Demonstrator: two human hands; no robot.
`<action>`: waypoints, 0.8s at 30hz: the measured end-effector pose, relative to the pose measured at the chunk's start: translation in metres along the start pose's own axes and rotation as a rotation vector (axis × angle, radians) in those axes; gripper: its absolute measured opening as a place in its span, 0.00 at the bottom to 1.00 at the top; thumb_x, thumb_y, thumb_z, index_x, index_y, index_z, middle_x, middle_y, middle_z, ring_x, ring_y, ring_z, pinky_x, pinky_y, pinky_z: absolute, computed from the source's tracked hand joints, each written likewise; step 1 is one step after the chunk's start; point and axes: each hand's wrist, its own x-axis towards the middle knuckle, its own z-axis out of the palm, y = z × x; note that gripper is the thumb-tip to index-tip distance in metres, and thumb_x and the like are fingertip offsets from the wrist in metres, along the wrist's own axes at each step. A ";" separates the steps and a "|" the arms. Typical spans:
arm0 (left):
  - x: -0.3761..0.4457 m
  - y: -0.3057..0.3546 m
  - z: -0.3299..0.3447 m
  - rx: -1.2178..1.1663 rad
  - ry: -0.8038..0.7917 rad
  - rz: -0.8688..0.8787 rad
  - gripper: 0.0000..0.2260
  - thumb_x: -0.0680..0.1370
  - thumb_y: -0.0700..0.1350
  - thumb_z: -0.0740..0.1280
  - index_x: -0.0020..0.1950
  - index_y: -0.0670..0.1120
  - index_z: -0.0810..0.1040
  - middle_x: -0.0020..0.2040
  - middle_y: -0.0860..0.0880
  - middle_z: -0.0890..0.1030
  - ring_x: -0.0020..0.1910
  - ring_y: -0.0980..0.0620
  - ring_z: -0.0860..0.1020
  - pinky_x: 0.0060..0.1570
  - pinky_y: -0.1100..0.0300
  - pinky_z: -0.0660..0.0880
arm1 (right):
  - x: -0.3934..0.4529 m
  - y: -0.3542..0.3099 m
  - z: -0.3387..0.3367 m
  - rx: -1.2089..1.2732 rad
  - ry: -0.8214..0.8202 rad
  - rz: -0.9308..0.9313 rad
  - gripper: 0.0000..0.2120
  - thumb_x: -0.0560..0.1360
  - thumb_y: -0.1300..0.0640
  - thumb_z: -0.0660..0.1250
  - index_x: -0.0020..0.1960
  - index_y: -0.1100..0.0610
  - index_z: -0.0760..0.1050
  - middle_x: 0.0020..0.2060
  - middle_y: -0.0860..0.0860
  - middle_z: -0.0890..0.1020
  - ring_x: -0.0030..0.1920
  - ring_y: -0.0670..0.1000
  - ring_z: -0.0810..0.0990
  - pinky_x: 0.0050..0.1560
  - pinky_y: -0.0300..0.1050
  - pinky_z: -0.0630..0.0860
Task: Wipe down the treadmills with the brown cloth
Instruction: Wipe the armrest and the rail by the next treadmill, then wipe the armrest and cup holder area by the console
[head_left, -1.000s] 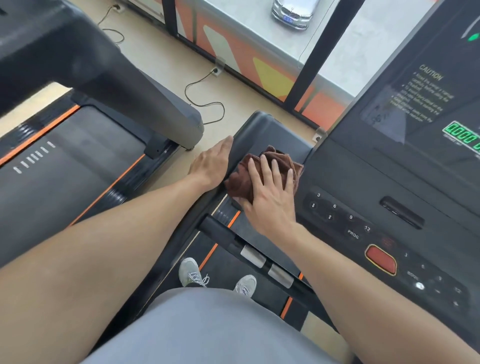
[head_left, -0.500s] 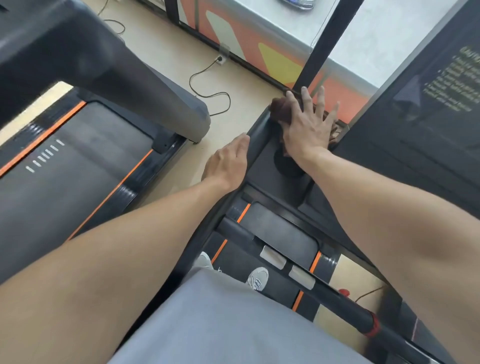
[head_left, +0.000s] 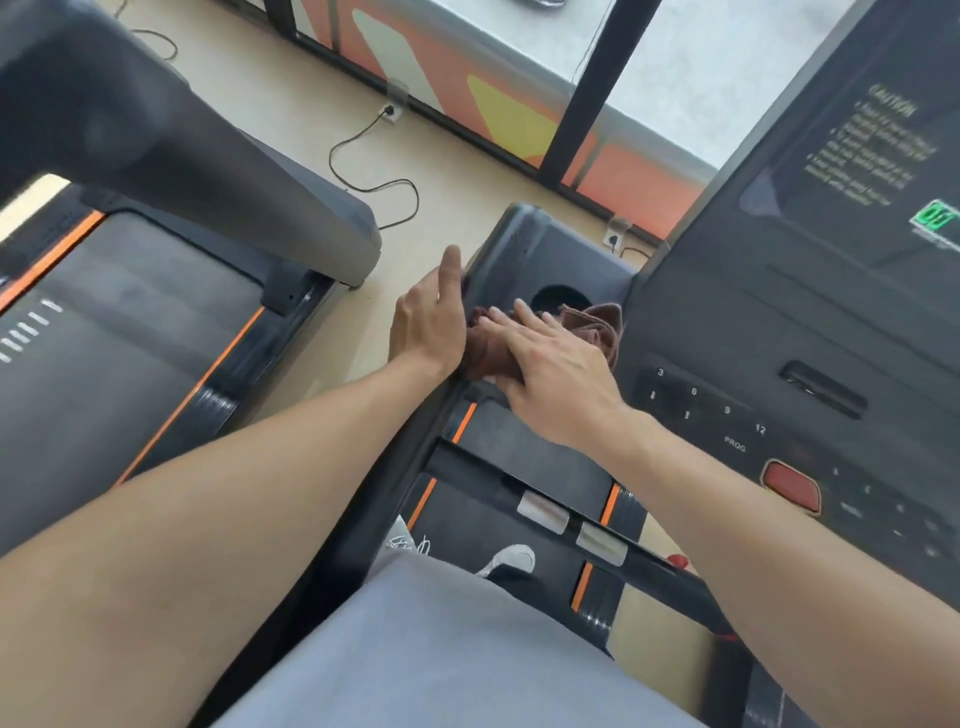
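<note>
cloth work on the black plastic side tray (head_left: 566, 262) of the treadmill

my right hand (head_left: 558, 376) presses the crumpled brown cloth (head_left: 597, 325) flat-fingered beside the cup hole; left hand (head_left: 431, 319), fingers straight, braces the rim. i'd keep pressure even, overlap strokes.

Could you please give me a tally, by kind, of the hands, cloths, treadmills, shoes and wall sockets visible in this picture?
Hands: 2, the left hand and the right hand
Brown cloth: 1
Treadmills: 2, the near treadmill and the left treadmill
Shoes: 2, the left shoe and the right shoe
Wall sockets: 2, one socket and another socket
Total: 9
</note>
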 end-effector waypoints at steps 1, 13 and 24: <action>0.000 -0.001 -0.001 -0.042 0.014 -0.006 0.36 0.81 0.68 0.42 0.62 0.48 0.82 0.62 0.49 0.83 0.63 0.49 0.78 0.65 0.56 0.68 | -0.005 -0.003 0.002 -0.007 0.006 -0.018 0.29 0.82 0.48 0.62 0.81 0.48 0.62 0.80 0.46 0.64 0.82 0.51 0.56 0.81 0.51 0.55; -0.010 -0.011 -0.012 -0.005 0.028 -0.036 0.22 0.82 0.62 0.55 0.54 0.50 0.83 0.56 0.49 0.84 0.58 0.48 0.79 0.62 0.53 0.72 | -0.098 -0.039 0.048 0.316 0.014 0.032 0.28 0.77 0.50 0.70 0.76 0.42 0.69 0.70 0.40 0.77 0.71 0.48 0.74 0.65 0.51 0.75; -0.167 0.000 0.002 -0.407 -0.202 -0.048 0.19 0.83 0.55 0.60 0.61 0.44 0.83 0.59 0.49 0.85 0.63 0.48 0.81 0.73 0.44 0.68 | -0.181 -0.023 0.019 1.086 0.166 0.061 0.27 0.69 0.59 0.81 0.62 0.39 0.80 0.57 0.41 0.84 0.59 0.42 0.82 0.63 0.40 0.75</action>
